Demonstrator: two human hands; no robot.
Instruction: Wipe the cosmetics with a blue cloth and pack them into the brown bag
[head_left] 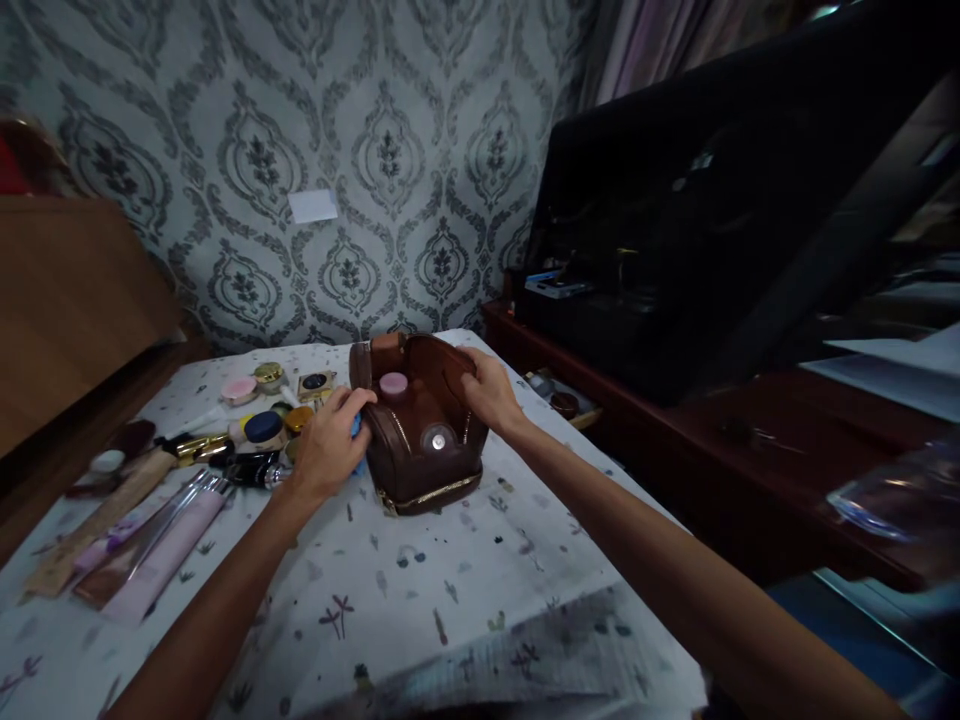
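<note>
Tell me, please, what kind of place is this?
Probably a room in a home, perhaps a bedroom: patterned wallpaper, a table under a printed cloth with cosmetic jars and tubes, and a brown toiletry bag that both hands hold open.

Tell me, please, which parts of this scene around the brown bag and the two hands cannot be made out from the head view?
- Blue item under the left hand: mostly covered by the fingers, so its kind is unclear.
- Inside of the brown bag: dim light; only a pink lid and a round clear item show.
- Labels on the cosmetics: too small.
- Right hand: its fingertips are hidden by the bag's rim.
- Lower right corner: blurred.
</note>
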